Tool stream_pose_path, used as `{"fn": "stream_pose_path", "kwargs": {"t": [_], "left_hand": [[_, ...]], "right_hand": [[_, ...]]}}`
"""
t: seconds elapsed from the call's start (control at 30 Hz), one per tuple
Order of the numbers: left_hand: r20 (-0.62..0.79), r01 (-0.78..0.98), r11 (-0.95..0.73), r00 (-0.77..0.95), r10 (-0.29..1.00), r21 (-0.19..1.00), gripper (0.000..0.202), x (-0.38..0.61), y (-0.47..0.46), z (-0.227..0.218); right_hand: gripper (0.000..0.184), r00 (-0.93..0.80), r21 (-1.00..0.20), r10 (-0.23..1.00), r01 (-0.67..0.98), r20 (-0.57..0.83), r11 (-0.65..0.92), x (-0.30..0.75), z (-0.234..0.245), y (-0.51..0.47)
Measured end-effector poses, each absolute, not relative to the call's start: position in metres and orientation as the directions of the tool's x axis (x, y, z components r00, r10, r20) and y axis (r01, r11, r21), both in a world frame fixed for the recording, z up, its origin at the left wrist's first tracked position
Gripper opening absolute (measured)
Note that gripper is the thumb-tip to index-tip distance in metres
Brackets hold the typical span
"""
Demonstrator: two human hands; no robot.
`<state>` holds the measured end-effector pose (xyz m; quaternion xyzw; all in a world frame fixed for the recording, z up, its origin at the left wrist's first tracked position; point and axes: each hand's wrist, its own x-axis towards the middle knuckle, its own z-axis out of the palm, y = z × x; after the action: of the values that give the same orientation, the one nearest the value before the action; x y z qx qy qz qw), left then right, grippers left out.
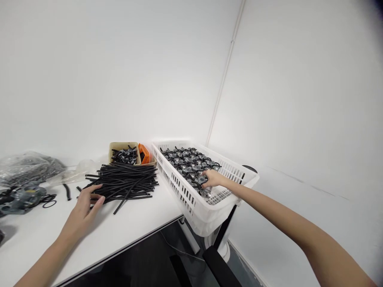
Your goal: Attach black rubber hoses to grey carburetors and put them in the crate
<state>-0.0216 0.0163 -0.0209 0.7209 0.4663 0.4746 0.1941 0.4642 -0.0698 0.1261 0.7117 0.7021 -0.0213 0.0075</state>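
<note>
My right hand (pixel 213 178) reaches into the white plastic basket (pixel 206 217), its fingers closed around a small metal carburetor (pixel 202 179). Rows of similar carburetors (pixel 188 159) with short black hoses fill much of that basket. On the white table, a loose pile of black rubber hoses (pixel 128 181) lies with most pieces running crosswise. My left hand (pixel 86 207) is at the pile's left end, thumb and fingers apart. Its fingertips overlap the hose ends; whether they touch them I cannot tell.
A beige bin (pixel 110 153) of small black and grey parts stands behind the hoses, beside an orange basket (pixel 144 154). At the left are a larger carburetor (pixel 25 198), black rubber rings (pixel 49 203) and a clear plastic bag (pixel 32 167). The white basket overhangs the table's edge.
</note>
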Motion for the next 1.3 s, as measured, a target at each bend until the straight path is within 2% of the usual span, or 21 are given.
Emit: {"fn": "stream_pose_path", "kwargs": {"t": [0.2,0.3,0.47,0.73,0.83,1.03,1.17,1.3], "left_hand": [[0.487,0.497,-0.488,0.143,0.862,0.718,0.054,-0.018,0.013,-0.016],[0.474,0.512,-0.477,0.147,0.868,0.714,0.055,-0.017,0.01,-0.013],[0.472,0.532,-0.473,0.148,0.869,0.702,0.055,-0.017,0.009,-0.014],[0.465,0.553,-0.473,0.167,0.869,0.686,0.055,-0.015,0.006,-0.01],[0.461,0.559,-0.467,0.165,0.872,0.685,0.056,-0.014,0.005,-0.008],[0.466,0.562,-0.463,0.15,0.872,0.686,0.054,-0.015,0.004,-0.006],[0.483,0.553,-0.475,0.143,0.864,0.684,0.053,-0.015,0.004,-0.006],[0.501,0.55,-0.488,0.14,0.854,0.678,0.048,-0.014,0.003,-0.007]], "right_hand": [[0.035,0.006,-0.002,0.996,1.0,-0.094,-0.007,0.459,0.121,-0.058],[0.033,-0.001,-0.002,0.994,1.0,-0.108,0.001,0.46,0.12,-0.056],[0.043,-0.032,-0.026,0.993,0.999,-0.115,0.029,0.464,0.12,-0.055],[0.031,0.014,-0.074,0.995,0.997,-0.097,-0.022,0.464,0.109,-0.043],[0.035,0.04,-0.12,0.994,0.991,-0.103,-0.052,0.467,0.108,-0.043],[0.065,0.014,-0.274,0.991,0.96,-0.134,-0.051,0.47,0.127,-0.059],[0.067,0.019,-0.355,0.999,0.935,-0.029,-0.028,0.469,0.151,-0.074],[0.049,0.062,-0.382,0.972,0.924,0.227,0.03,0.445,0.176,-0.1]]}}
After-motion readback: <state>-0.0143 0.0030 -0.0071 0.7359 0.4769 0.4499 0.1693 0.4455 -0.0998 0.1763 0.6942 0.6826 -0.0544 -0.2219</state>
